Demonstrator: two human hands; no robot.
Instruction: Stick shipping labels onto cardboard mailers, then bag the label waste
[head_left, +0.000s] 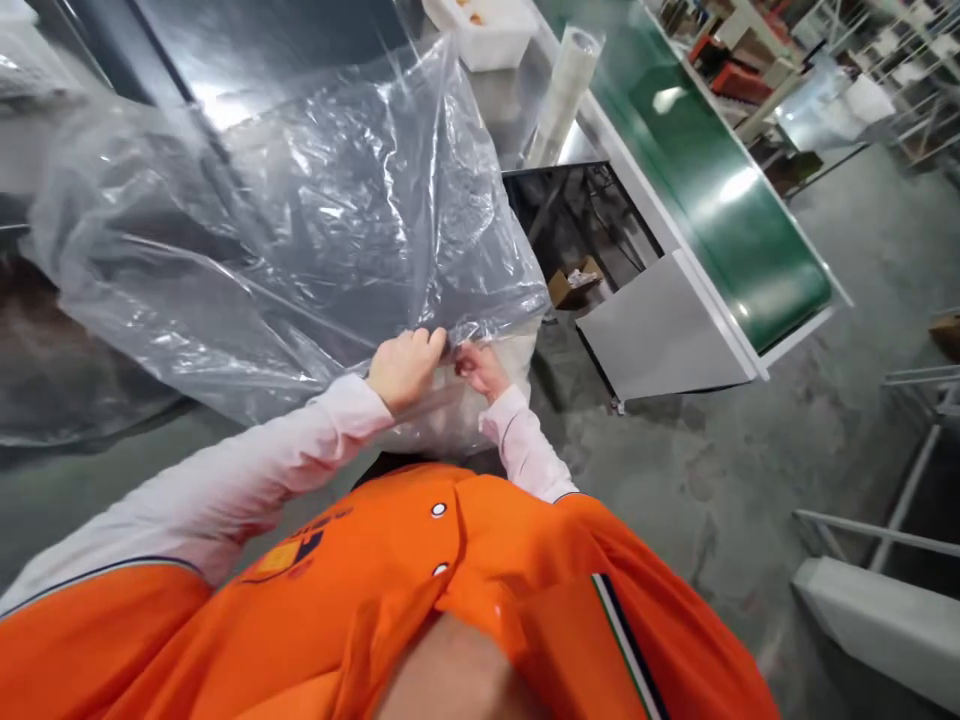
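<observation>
A large clear plastic bag (322, 220) spreads wide over a dark work surface, wrinkled and shiny, its near edge close to my body. My left hand (409, 368) is closed on that near edge, fingers curled with the knuckles up. Just to its right, my right hand (482, 368) pinches the same edge, thumb and fingers together. The two hands are a short gap apart. Below them, part of the film hangs down in pale, whitish folds. What lies between the fingertips is partly hidden.
A green conveyor belt (697, 170) runs along the right. A roll of clear film (564, 95) stands upright beside it, near a white bin (487, 40). Under the table is a small cardboard box (576, 285). Metal frames (892, 530) stand on the grey floor at far right.
</observation>
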